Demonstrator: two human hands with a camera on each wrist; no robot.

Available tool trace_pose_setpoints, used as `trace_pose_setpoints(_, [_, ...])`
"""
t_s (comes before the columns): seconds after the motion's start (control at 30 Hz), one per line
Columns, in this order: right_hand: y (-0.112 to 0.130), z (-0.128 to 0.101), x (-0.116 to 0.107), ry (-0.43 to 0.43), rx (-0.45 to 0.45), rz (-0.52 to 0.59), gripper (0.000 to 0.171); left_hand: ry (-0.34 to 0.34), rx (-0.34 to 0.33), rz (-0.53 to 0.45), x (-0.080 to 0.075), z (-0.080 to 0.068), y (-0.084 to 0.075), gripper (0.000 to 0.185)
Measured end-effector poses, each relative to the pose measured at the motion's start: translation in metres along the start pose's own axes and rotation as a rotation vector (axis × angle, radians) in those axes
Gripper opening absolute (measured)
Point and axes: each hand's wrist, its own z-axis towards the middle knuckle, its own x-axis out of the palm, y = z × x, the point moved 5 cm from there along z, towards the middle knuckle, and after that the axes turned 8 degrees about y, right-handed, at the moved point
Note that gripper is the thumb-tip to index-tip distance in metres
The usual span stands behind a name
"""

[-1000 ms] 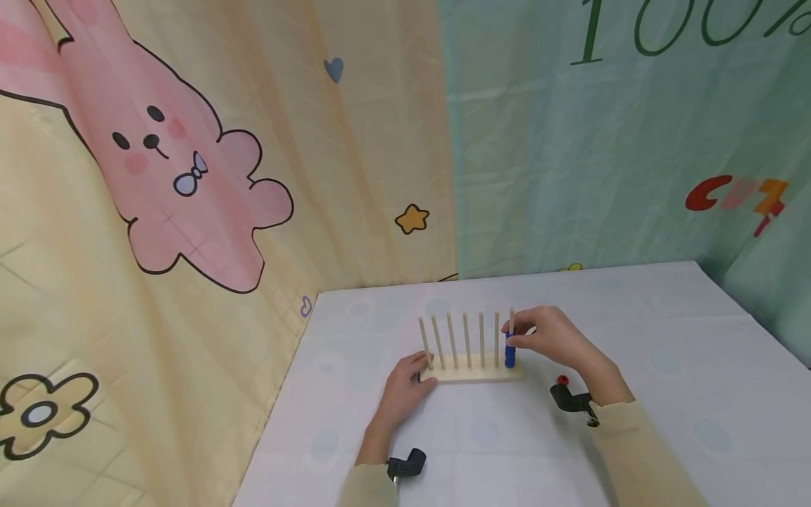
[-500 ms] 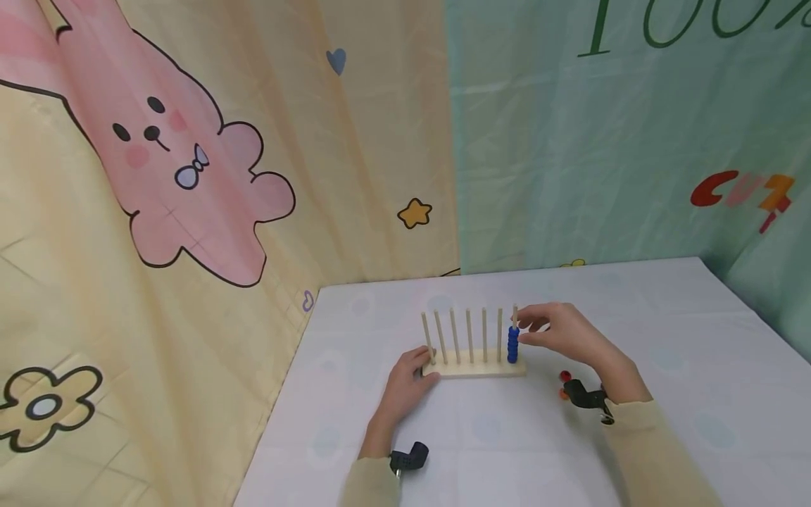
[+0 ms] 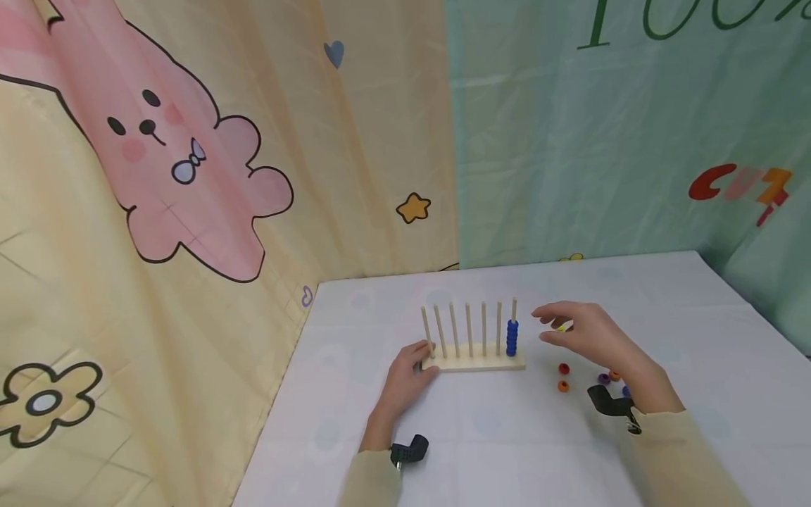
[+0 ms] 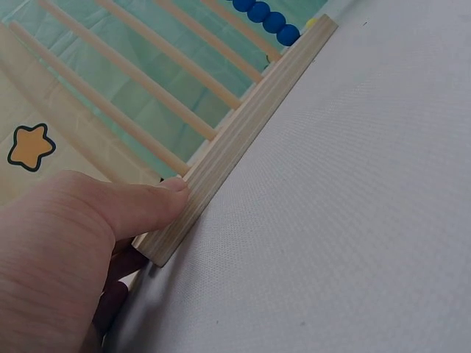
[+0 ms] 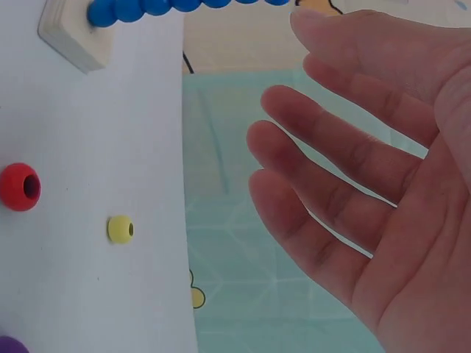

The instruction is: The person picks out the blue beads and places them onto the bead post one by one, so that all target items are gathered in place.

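A pale wooden peg stand (image 3: 475,361) with a row of upright rods is on the table. Several blue beads (image 3: 512,338) are stacked on its rightmost rod, whose top is bare. My left hand (image 3: 405,377) holds the stand's left end, thumb (image 4: 151,206) along the front of the base and other fingers partly hidden behind it. To the right of the stand, my right hand (image 3: 592,334) is raised over the table, fingers apart and loosely bent, with nothing in it. Behind its fingers a yellow bead (image 5: 121,229) lies on the table.
A red bead (image 3: 564,368) and an orange bead (image 3: 563,386) lie right of the stand. Near the right wrist are a purple bead (image 3: 604,379), a second orange bead (image 3: 614,375) and a partly hidden blue bead (image 3: 626,391). Printed curtains (image 3: 570,141) hang behind the white table (image 3: 494,451).
My right hand has let go at the blue stack and moved right, away from the stand, uncovering beads on the table. My left hand has stayed on the stand's left end.
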Motion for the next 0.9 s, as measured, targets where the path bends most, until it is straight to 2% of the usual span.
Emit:
trace_pose_setpoints(0.6, [-0.023,-0.045,-0.015,-0.111,0.066,-0.032,0.045,-0.004,0.007,0.006,-0.002,0.002,-0.001,0.046])
trace_pose_setpoints(0.9, [-0.046,-0.07,-0.013,-0.121,0.132,-0.058,0.062,0.012,-0.005,0.007,0.001,0.002,0.003,0.048])
